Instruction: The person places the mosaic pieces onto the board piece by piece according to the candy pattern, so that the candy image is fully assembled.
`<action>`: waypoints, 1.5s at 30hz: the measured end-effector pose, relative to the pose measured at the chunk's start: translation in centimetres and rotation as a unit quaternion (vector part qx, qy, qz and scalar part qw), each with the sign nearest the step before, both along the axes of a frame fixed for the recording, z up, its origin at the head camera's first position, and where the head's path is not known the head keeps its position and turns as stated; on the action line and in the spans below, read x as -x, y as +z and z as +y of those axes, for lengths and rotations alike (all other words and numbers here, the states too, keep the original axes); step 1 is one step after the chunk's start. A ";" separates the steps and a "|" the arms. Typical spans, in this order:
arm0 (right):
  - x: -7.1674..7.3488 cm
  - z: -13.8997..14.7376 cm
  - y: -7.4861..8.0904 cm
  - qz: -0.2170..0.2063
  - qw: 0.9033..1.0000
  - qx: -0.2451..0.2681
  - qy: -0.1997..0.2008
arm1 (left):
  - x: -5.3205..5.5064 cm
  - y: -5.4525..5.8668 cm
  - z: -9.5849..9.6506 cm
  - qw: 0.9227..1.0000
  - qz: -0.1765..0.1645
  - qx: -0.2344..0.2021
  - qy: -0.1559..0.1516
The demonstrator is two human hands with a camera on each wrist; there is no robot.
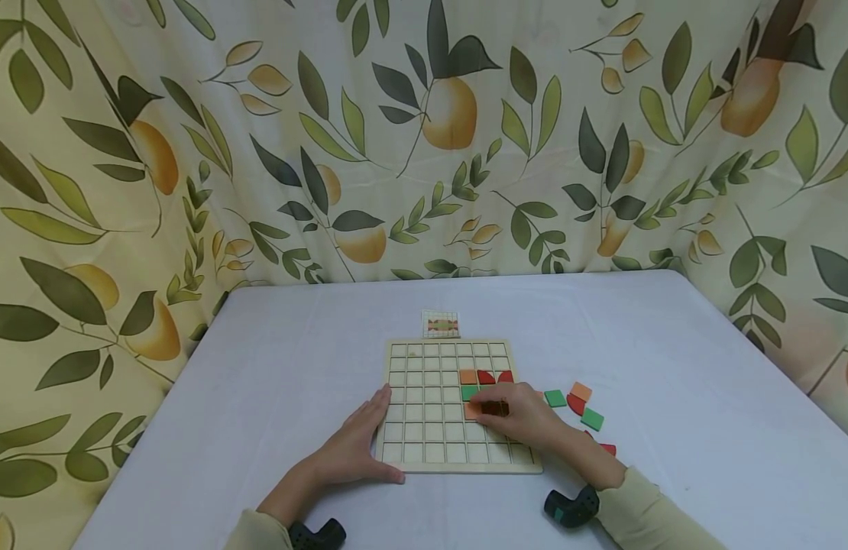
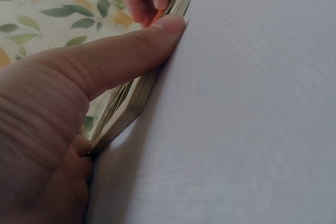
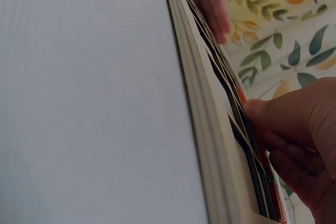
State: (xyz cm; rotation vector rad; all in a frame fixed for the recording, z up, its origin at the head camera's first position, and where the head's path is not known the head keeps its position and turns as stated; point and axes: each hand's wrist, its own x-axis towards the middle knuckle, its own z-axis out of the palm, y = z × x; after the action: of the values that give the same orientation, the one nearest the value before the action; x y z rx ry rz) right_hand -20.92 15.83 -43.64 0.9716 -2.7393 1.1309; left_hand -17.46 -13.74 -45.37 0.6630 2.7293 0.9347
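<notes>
A pale wooden grid board (image 1: 432, 457) lies on the white table. My left hand (image 1: 355, 443) steadies its near left corner, straight fingers along the left side and thumb (image 2: 142, 45) against the front edge. Over the board's right part, my right hand (image 1: 523, 416) pinches an orange square tile (image 1: 471, 411) with thumb and fingertips, at a cell below a green tile (image 1: 469, 393). Above these sit another orange tile (image 1: 468, 376) and two red curved tiles, one left (image 1: 486, 376), one right (image 1: 506, 376). My right hand hides cells beneath it.
Loose tiles lie right of the board, among them a green one (image 1: 555, 398), an orange one (image 1: 581, 391) and a red one (image 1: 575, 405). A small pattern card (image 1: 441, 324) lies behind the board. Fruit-print curtain (image 1: 410, 191) hangs behind the table.
</notes>
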 end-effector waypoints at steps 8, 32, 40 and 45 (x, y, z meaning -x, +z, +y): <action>0.1 0.0 -0.1 0.003 1.000 -0.001 0.001 | 0.0 0.1 -0.1 1.000 0.004 0.002 -0.004; 0.0 1.1 0.1 -0.018 1.000 -0.010 -0.022 | 0.0 0.1 0.1 1.000 0.000 0.002 -0.001; -0.3 3.7 0.4 -0.026 0.996 0.003 -0.086 | 0.0 0.0 0.0 1.000 -0.003 0.004 0.003; -0.4 5.0 0.2 -0.023 0.994 -0.010 -0.110 | 0.0 0.0 0.0 1.000 0.001 0.004 0.000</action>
State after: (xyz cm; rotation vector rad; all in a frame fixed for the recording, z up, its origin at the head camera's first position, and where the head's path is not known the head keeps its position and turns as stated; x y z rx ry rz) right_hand -20.54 20.84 -43.42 0.6305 -2.8120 1.1041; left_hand -17.44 -13.73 -45.40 0.6627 2.7326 0.9242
